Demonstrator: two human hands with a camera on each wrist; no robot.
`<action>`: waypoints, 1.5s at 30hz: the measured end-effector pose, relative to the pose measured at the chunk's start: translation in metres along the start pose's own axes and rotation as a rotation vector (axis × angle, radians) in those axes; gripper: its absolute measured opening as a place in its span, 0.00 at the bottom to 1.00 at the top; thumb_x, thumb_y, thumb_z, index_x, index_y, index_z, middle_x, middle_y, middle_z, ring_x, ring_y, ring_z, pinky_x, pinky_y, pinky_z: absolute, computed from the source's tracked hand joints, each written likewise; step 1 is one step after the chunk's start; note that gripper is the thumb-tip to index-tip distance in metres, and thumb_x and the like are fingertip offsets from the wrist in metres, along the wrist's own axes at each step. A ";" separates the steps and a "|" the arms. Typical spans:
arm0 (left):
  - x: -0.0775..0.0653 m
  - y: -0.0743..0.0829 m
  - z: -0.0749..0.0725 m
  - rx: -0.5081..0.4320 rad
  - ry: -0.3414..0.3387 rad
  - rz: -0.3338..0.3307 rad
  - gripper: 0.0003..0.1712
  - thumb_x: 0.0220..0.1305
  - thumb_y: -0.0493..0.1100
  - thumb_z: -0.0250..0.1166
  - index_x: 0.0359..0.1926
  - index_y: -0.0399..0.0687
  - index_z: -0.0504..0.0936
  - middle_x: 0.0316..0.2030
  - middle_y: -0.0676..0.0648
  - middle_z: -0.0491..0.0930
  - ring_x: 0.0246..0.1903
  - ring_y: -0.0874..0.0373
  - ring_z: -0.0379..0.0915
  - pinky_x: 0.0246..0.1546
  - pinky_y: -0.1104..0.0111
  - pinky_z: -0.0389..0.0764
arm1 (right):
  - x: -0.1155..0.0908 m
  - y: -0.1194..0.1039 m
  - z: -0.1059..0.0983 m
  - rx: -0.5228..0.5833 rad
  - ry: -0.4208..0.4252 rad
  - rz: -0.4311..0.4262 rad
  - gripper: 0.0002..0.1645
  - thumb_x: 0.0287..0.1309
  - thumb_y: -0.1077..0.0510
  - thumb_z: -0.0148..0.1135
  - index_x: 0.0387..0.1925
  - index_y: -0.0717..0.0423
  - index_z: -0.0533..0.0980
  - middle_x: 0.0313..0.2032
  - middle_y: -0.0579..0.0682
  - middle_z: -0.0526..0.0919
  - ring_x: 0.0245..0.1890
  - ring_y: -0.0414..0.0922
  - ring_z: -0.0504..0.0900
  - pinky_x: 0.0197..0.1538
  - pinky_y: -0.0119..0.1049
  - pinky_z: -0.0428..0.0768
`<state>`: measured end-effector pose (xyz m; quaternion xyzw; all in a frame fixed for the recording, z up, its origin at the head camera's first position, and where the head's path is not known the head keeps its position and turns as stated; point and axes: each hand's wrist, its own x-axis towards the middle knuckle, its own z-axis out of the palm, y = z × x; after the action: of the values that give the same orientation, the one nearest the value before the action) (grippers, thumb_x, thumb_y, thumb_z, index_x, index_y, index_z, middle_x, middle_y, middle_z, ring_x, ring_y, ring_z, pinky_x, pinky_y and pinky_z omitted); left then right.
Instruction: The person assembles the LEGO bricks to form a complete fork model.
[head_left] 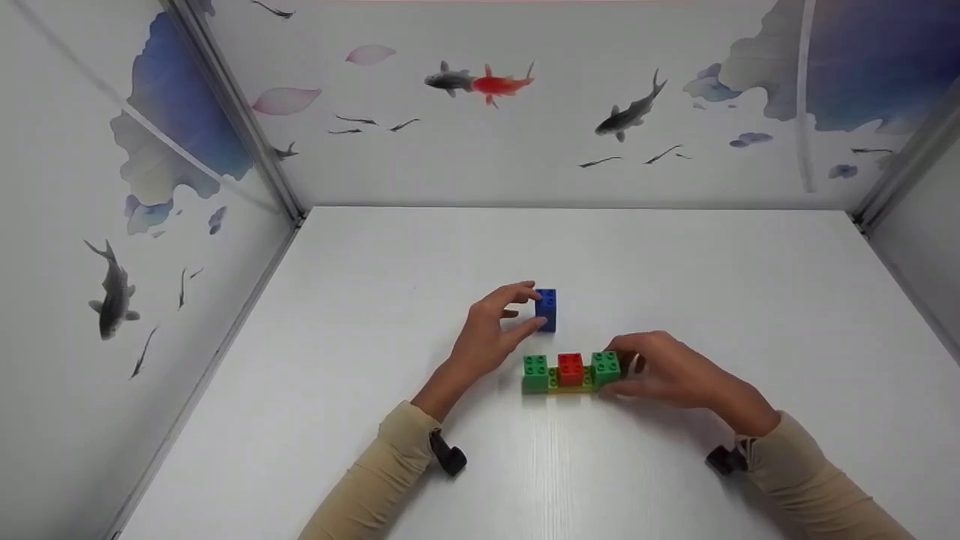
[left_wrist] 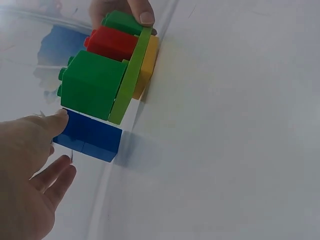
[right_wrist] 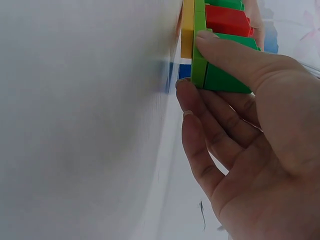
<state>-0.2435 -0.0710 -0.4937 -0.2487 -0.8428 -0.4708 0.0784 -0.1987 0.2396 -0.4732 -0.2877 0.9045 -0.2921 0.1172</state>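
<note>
In the head view, my left hand (head_left: 486,330) holds a blue building block stack (head_left: 547,311) by its left side, between thumb and index finger. A seam across the blue stack (left_wrist: 90,136) shows in the left wrist view. Nearer to me is a toy-brick assembly (head_left: 570,371): a red block (left_wrist: 111,43) stands between two green blocks (left_wrist: 92,85) on a lime-green plate (left_wrist: 131,82), with a yellow block (left_wrist: 148,70) under the plate's middle. My right hand (head_left: 667,371) pinches the assembly's right end, its thumb on the plate's edge.
A white table (head_left: 405,255) lies under both hands. White panels with painted fish stand at the back (head_left: 525,157) and along the left (head_left: 52,300); another panel (head_left: 922,217) rises at the right. Each wrist bears a small black camera (head_left: 450,454).
</note>
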 end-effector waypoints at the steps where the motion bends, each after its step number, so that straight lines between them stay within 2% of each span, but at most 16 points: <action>1: 0.001 0.000 0.001 0.000 -0.001 -0.004 0.19 0.74 0.49 0.73 0.62 0.58 0.82 0.73 0.53 0.78 0.67 0.55 0.80 0.62 0.64 0.87 | 0.000 0.000 0.000 0.005 0.001 -0.007 0.21 0.59 0.49 0.83 0.53 0.44 0.86 0.44 0.38 0.90 0.43 0.39 0.84 0.49 0.32 0.87; 6: 0.007 0.000 0.007 -0.017 -0.016 -0.020 0.14 0.78 0.49 0.69 0.58 0.59 0.79 0.72 0.52 0.80 0.66 0.59 0.81 0.65 0.63 0.85 | 0.000 0.001 -0.004 0.032 0.023 -0.041 0.20 0.62 0.50 0.81 0.54 0.44 0.85 0.44 0.37 0.89 0.43 0.39 0.85 0.49 0.33 0.87; 11: 0.008 0.003 0.009 -0.058 -0.042 -0.014 0.13 0.78 0.49 0.68 0.58 0.61 0.79 0.66 0.55 0.83 0.64 0.62 0.81 0.67 0.65 0.84 | -0.002 -0.001 -0.015 0.072 0.095 -0.086 0.20 0.62 0.47 0.81 0.53 0.42 0.85 0.43 0.36 0.89 0.42 0.39 0.85 0.49 0.35 0.88; 13: 0.007 0.004 0.009 -0.081 -0.045 -0.014 0.15 0.77 0.46 0.70 0.59 0.61 0.78 0.63 0.56 0.84 0.63 0.62 0.81 0.67 0.65 0.84 | -0.004 -0.002 -0.020 0.086 0.131 -0.098 0.20 0.61 0.46 0.82 0.52 0.41 0.85 0.42 0.35 0.89 0.41 0.39 0.85 0.48 0.36 0.88; 18: 0.001 0.007 0.010 -0.131 -0.064 -0.047 0.29 0.70 0.31 0.72 0.65 0.58 0.76 0.61 0.56 0.84 0.63 0.62 0.81 0.66 0.67 0.84 | -0.008 -0.007 -0.028 0.126 0.205 -0.120 0.18 0.61 0.47 0.82 0.50 0.37 0.85 0.41 0.34 0.89 0.39 0.39 0.86 0.46 0.38 0.89; 21: -0.004 0.008 0.012 -0.144 -0.089 -0.063 0.31 0.67 0.28 0.73 0.65 0.58 0.78 0.60 0.55 0.85 0.62 0.62 0.82 0.64 0.68 0.85 | -0.010 -0.009 -0.031 0.140 0.246 -0.136 0.18 0.60 0.48 0.82 0.50 0.37 0.85 0.41 0.34 0.89 0.39 0.39 0.86 0.45 0.37 0.89; 26: -0.011 0.012 0.019 -0.198 -0.128 -0.046 0.29 0.64 0.33 0.78 0.62 0.58 0.81 0.57 0.55 0.87 0.60 0.62 0.84 0.60 0.69 0.86 | -0.014 -0.013 -0.034 0.133 0.303 -0.155 0.19 0.60 0.51 0.83 0.51 0.38 0.84 0.43 0.34 0.88 0.39 0.40 0.85 0.43 0.34 0.88; 29: -0.016 0.015 0.025 -0.247 -0.156 -0.038 0.27 0.65 0.40 0.80 0.62 0.61 0.83 0.58 0.58 0.87 0.60 0.64 0.84 0.61 0.69 0.85 | -0.015 -0.015 -0.036 0.132 0.316 -0.155 0.19 0.60 0.52 0.83 0.51 0.37 0.84 0.43 0.34 0.87 0.38 0.40 0.85 0.43 0.32 0.87; 34: -0.020 0.020 0.033 -0.276 -0.179 -0.075 0.29 0.65 0.51 0.80 0.65 0.69 0.83 0.59 0.63 0.87 0.61 0.67 0.82 0.64 0.68 0.84 | -0.017 -0.016 -0.036 0.132 0.317 -0.165 0.20 0.60 0.52 0.83 0.52 0.37 0.84 0.43 0.34 0.87 0.38 0.40 0.84 0.44 0.31 0.87; 39: -0.020 0.021 0.036 -0.272 -0.178 -0.086 0.30 0.65 0.51 0.81 0.65 0.70 0.82 0.59 0.63 0.87 0.60 0.67 0.82 0.64 0.68 0.84 | -0.017 -0.015 -0.034 0.137 0.323 -0.184 0.20 0.60 0.52 0.83 0.52 0.37 0.85 0.43 0.35 0.87 0.37 0.39 0.85 0.43 0.30 0.87; 42: -0.018 0.021 0.034 -0.276 -0.176 -0.055 0.31 0.64 0.50 0.81 0.66 0.69 0.82 0.60 0.62 0.86 0.60 0.67 0.82 0.63 0.69 0.84 | -0.018 -0.014 -0.034 0.137 0.332 -0.186 0.21 0.61 0.52 0.82 0.53 0.37 0.85 0.43 0.35 0.88 0.37 0.39 0.85 0.43 0.29 0.87; 45: -0.015 0.022 0.027 -0.308 -0.167 -0.019 0.32 0.62 0.47 0.83 0.65 0.63 0.82 0.60 0.59 0.86 0.61 0.64 0.82 0.63 0.66 0.85 | -0.018 -0.013 -0.034 0.144 0.344 -0.192 0.21 0.61 0.54 0.82 0.53 0.39 0.85 0.43 0.36 0.88 0.37 0.39 0.85 0.42 0.29 0.86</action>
<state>-0.2168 -0.0437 -0.4975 -0.2879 -0.7668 -0.5726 -0.0357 -0.1912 0.2574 -0.4378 -0.3094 0.8563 -0.4108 -0.0469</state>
